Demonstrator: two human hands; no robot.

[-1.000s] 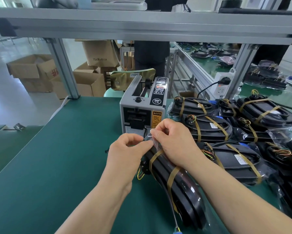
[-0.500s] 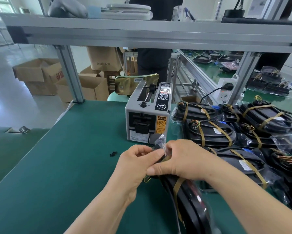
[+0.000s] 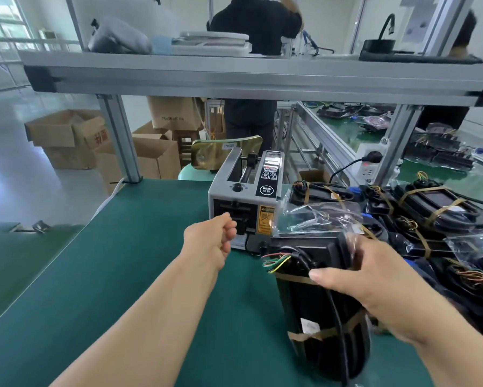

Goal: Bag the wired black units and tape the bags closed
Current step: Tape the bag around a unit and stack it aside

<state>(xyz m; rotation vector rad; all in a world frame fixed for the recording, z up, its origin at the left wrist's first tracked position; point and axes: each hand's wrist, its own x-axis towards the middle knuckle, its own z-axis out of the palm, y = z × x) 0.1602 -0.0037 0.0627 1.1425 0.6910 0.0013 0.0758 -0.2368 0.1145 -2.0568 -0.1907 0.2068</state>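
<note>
A black unit (image 3: 318, 317) with coloured wires and tan tape bands lies lengthwise on the green mat (image 3: 123, 275), inside a clear plastic bag. The bag's loose mouth (image 3: 312, 219) stands up crumpled at the far end. My right hand (image 3: 374, 277) grips the unit's far end through the bag, thumb across the top. My left hand (image 3: 212, 241) is off the bag, stretched forward with fingers curled right at the outlet of the grey tape dispenser (image 3: 243, 196). Whether a piece of tape sits between those fingers is not visible.
A heap of bagged black units (image 3: 435, 208) fills the mat at the right. A power strip (image 3: 371, 163) with a plugged cable stands behind it. An aluminium shelf beam (image 3: 234, 79) spans overhead. Cardboard boxes (image 3: 67, 135) and a standing person are beyond the bench.
Both hands were pinching the bag's mouth together. My left hand has let go and moved forward to the dispenser outlet; my right hand has shifted down onto the unit's end.
</note>
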